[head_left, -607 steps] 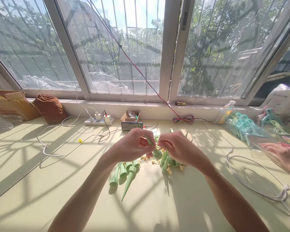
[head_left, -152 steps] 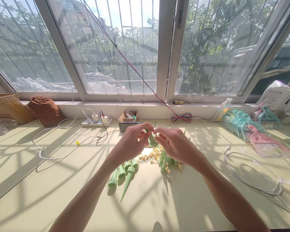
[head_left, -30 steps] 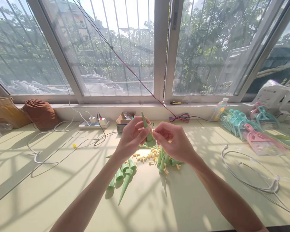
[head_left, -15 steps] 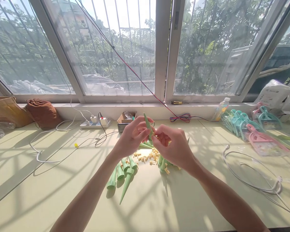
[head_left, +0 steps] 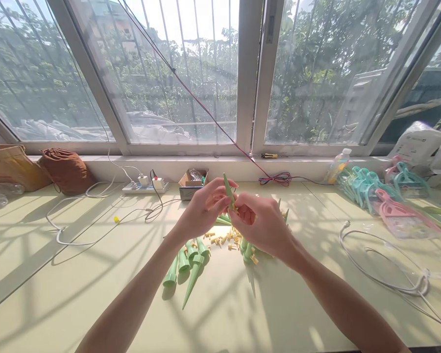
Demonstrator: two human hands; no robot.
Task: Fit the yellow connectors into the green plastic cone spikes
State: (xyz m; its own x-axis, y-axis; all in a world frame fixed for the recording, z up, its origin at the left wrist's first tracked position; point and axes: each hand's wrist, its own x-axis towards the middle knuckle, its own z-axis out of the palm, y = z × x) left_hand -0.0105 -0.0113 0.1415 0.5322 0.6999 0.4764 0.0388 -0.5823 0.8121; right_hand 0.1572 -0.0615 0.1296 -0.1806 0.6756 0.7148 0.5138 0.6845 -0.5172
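Note:
My left hand [head_left: 208,203] is closed round a green plastic spike [head_left: 228,188], its pointed tip angled up. The fingers of my right hand [head_left: 262,220] pinch a small yellow plastic piece [head_left: 235,210] against the spike's lower end; the fingers mostly hide where the two meet. Below the hands lies a heap of small yellow pieces [head_left: 220,239]. Several hollow green spikes [head_left: 183,261] rest to the left of the heap. More green spikes [head_left: 247,251], with yellow pieces at their ends, lie under my right hand, partly covered by it.
A small open box [head_left: 191,185] and a white power strip [head_left: 145,187] stand near the window sill. At the right are bagged pink and teal plastic tools [head_left: 389,206], a bottle [head_left: 338,165] and a coiled white cable [head_left: 385,282]. A brown pouch [head_left: 64,170] sits at the left.
Both hands have shifted slightly to the right with the green spike. My right hand has turned a little, its fingers still at the spike's lower end.

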